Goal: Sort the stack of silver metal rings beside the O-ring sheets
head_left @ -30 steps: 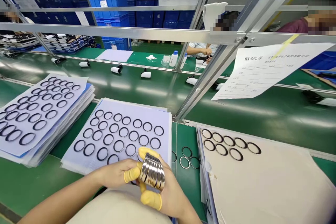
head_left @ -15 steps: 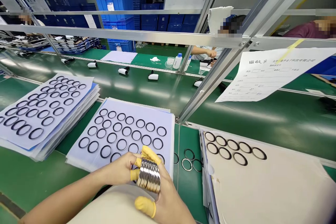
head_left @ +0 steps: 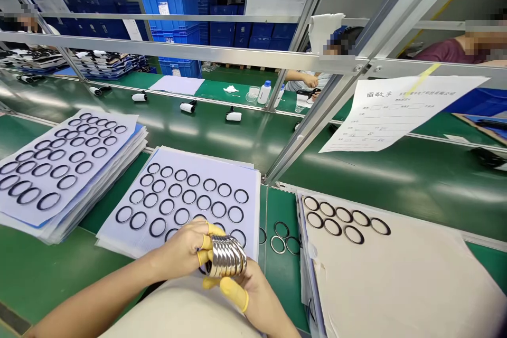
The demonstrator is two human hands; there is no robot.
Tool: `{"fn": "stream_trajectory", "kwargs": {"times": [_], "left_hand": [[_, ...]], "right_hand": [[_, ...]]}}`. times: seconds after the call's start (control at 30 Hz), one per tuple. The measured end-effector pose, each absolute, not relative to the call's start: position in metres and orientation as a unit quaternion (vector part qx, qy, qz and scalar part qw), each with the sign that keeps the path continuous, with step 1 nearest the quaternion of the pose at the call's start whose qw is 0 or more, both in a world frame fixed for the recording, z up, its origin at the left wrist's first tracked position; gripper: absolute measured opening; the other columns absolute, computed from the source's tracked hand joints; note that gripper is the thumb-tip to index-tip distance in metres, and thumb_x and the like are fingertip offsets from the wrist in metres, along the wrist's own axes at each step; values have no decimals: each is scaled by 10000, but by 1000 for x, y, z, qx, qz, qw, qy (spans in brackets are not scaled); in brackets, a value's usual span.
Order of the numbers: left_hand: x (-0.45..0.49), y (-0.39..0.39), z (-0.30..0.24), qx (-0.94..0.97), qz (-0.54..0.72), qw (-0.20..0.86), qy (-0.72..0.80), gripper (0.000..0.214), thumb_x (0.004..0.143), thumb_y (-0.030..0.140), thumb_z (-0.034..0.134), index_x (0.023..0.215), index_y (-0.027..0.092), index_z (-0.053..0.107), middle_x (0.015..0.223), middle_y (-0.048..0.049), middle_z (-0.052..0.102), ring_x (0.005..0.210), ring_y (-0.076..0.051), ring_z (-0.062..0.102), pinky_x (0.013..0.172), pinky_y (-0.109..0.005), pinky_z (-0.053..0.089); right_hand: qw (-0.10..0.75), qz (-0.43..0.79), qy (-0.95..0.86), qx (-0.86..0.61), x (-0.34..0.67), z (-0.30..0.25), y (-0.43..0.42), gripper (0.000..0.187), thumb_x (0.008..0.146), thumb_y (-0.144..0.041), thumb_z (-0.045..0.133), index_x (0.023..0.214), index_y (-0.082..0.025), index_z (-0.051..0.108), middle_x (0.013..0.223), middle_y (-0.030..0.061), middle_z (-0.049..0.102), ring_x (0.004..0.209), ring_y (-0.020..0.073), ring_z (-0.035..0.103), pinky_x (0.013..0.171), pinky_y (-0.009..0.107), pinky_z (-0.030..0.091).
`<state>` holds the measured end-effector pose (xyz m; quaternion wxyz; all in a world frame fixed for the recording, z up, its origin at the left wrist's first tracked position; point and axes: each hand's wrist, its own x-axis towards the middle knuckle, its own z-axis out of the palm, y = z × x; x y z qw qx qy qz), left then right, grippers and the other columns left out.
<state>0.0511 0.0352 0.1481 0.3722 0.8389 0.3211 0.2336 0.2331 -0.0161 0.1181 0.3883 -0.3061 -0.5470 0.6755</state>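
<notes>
A stack of several shiny metal rings (head_left: 227, 256) is held between my two hands, above the near edge of the middle sheet. My left hand (head_left: 184, 245), with yellow finger cots, grips the stack's left end. At its right end and underside, my right hand (head_left: 257, 290) cups the rings; its cotted thumb stands off below, and its other fingers are partly hidden. Rows of black-edged rings (head_left: 191, 196) lie on the middle white sheet stack (head_left: 114, 243). Several loose rings (head_left: 278, 244) lie on the green bench to the right.
Another sheet stack (head_left: 95, 174) with rings stands at left. At right, a beige-topped stack (head_left: 396, 285) bears several rings (head_left: 344, 214). A metal frame post (head_left: 312, 121) and hanging paper form (head_left: 388, 111) rise ahead. Beyond, white-and-black parts (head_left: 233, 116) lie on a green conveyor (head_left: 198, 140); co-workers sit across.
The stack of rings has turned and fanned out toward my right palm. My right fingers have moved from above it to below. The left hand has shifted slightly left; the view has shifted slightly.
</notes>
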Motion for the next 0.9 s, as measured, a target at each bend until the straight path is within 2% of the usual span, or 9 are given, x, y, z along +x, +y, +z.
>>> {"fn": "stream_trajectory", "kwargs": {"times": [0.13,0.27,0.47,0.53,0.63,0.7,0.8,0.9], "left_hand": [[51,39,146,851,269,343,292,147,861,143,549,868,175,692,923,-46,722,788,-158,583,779,-303,408],[52,43,145,855,303,324,267,114,858,144,562,847,172,672,929,-48,721,803,-155,587,794,-307,398],[51,49,146,863,269,333,270,105,845,255,621,790,177,664,890,-60,711,812,-178,583,788,-317,398],[50,51,149,870,256,327,267,96,856,231,597,812,176,662,902,-65,701,828,-182,577,810,-319,397],[42,56,157,891,207,308,260,173,877,118,495,810,176,644,935,-61,669,872,-178,561,850,-306,388],[36,60,164,908,133,302,257,202,876,104,484,739,179,612,881,-42,632,822,-165,544,821,-283,389],[31,62,174,915,50,325,236,237,887,142,503,654,175,532,706,5,546,651,-127,481,734,-252,383],[36,59,179,892,64,395,209,220,892,136,497,675,178,498,642,31,509,605,-108,458,676,-219,374]], "right_hand": [[346,723,-522,-293,231,114,-19,480,789,-591,618,951,-155,732,870,124,774,849,259,700,823,377,518],[362,722,-529,-261,227,113,-16,483,793,-554,642,1065,-160,708,962,132,770,896,258,706,875,383,510],[374,769,-487,-178,222,108,-11,517,745,-550,692,1130,-206,662,974,112,764,920,276,716,873,428,518],[374,772,-482,-180,221,108,-10,522,741,-558,689,1135,-218,650,982,108,761,901,275,721,849,425,529],[372,717,-540,-238,224,114,-9,472,780,-578,628,1056,-198,675,919,109,769,900,273,710,855,426,526],[358,657,-586,-310,227,120,-8,487,772,-607,610,999,-184,691,931,113,756,909,281,689,854,424,526],[321,586,-646,-370,233,131,-3,579,700,-674,633,991,-179,706,971,101,720,886,292,650,820,412,528],[292,545,-710,-337,241,144,6,651,612,-722,663,1002,-205,720,1014,87,693,900,306,604,866,430,491]]}}
